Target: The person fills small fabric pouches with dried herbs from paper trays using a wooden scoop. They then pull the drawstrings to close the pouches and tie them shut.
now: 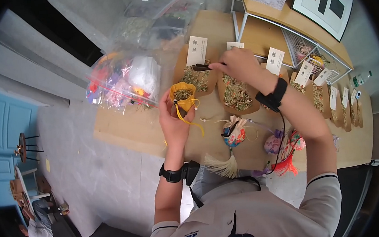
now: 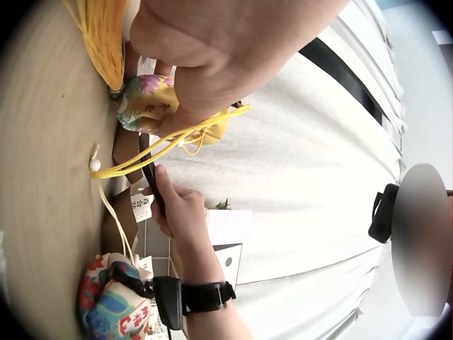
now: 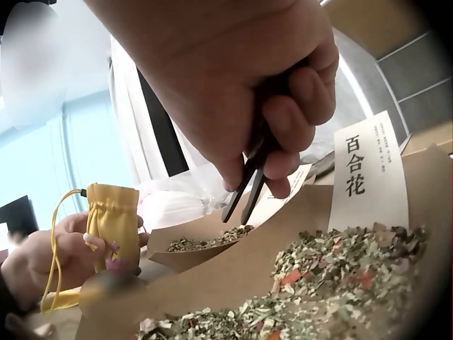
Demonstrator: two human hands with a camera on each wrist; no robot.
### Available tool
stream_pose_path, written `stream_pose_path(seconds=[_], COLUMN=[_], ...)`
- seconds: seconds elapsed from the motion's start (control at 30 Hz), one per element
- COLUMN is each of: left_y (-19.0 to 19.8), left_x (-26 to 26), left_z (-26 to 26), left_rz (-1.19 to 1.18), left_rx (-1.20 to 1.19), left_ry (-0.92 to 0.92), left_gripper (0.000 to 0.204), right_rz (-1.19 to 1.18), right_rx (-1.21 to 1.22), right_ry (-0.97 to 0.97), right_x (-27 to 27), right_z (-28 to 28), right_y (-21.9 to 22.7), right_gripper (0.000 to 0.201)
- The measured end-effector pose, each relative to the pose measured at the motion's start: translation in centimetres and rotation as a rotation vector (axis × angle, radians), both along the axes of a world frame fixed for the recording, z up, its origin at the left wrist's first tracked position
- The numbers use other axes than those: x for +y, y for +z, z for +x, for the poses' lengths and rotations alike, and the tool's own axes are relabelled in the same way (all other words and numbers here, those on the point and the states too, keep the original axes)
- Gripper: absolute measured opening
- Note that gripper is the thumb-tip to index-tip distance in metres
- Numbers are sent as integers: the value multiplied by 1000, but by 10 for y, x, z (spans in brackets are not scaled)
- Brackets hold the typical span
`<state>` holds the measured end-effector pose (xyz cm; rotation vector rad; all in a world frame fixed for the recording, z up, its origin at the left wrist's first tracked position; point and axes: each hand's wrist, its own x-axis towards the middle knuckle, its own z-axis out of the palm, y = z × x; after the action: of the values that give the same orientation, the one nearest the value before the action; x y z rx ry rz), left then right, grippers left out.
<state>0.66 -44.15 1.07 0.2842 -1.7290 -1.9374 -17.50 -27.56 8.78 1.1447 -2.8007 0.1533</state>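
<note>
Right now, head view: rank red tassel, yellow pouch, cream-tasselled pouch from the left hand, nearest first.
From the left hand:
1. Yellow pouch: in its grasp.
2. Cream-tasselled pouch: on the table, to its right.
3. Red tassel: farther right, by the table's near edge.

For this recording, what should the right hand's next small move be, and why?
Probably lower the dark tongs into the dried herbs near their tips and pinch some. The right hand holds the tongs tips apart, nothing visible between them, while the left hand holds the yellow pouch open, mouth up.
</note>
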Motion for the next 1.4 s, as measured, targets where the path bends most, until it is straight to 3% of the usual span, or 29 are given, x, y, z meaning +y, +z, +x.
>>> stream_pose_path(seconds=[0.37, 0.77, 0.97, 1.17, 1.4], left_y=[3, 3, 2, 2, 3], left_x=[0, -1, -1, -1, 0], left_z=[-1, -1, -2, -2, -2], left_rz=[17, 20, 46, 23, 54], left_rx=[-10, -1, -8, 3, 16], left_ry=[-2, -26, -30, -23, -23], left_gripper=[69, 67, 68, 68, 69], right_rz=[14, 184, 137, 130, -36], right_rx=[-119, 162, 336, 313, 142], right_ry=[38, 254, 368, 371, 177], right_x=[-24, -13, -11, -12, -7], right_z=[6, 33, 39, 42, 26], right_y=[-7, -14, -26, -25, -14], right_gripper=[54, 50, 42, 39, 45])
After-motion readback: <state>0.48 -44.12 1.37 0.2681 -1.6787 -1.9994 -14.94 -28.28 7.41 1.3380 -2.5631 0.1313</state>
